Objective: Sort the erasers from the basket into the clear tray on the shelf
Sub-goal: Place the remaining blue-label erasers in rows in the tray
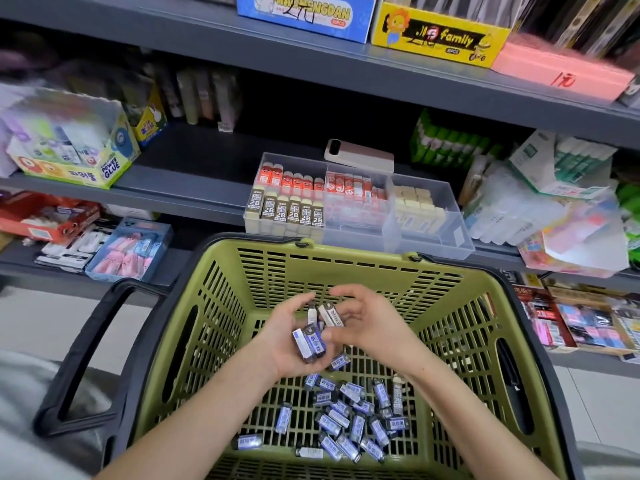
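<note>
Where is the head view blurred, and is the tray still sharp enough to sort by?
Head view: sharp in the centre, so the 2B labels in the clear tray read plainly; the left hand, right hand and the erasers in the basket are only slightly soft; the Power Glue box at left and the packets at right are smeared; light is even.
</note>
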`<state>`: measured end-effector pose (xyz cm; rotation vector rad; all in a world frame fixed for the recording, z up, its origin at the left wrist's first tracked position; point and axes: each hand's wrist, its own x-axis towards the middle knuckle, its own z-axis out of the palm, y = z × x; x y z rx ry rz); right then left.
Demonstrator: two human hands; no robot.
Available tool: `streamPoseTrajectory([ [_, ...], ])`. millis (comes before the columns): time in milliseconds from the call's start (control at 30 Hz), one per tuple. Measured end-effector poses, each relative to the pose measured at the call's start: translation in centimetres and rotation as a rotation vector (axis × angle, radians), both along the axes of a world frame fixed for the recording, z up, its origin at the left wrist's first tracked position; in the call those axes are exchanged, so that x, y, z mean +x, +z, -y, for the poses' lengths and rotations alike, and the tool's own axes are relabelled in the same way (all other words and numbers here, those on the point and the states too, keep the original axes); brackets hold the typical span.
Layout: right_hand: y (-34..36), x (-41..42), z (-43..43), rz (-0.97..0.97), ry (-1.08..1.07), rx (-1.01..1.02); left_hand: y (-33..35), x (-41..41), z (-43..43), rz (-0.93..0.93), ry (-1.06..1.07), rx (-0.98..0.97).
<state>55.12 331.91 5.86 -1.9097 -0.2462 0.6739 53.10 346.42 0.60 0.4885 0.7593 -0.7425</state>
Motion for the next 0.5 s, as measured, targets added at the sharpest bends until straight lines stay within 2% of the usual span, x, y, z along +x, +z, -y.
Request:
streamPoseTrajectory([
  [133,1.7,0.4,0.5,-0.022,-0.077,0.114,1.3,0.2,-0.5,0.051,-0.012,-0.072],
  [233,2.8,1.0,1.1,-0.077,-0.134,0.223,2.5,0.5,-1.0,0.126,-0.035,-0.073],
  [500,5.3,3.6,1.6,-0.075,-0.151,0.386,6.4,1.4,-2.6,0.352,-0.025,-0.053],
])
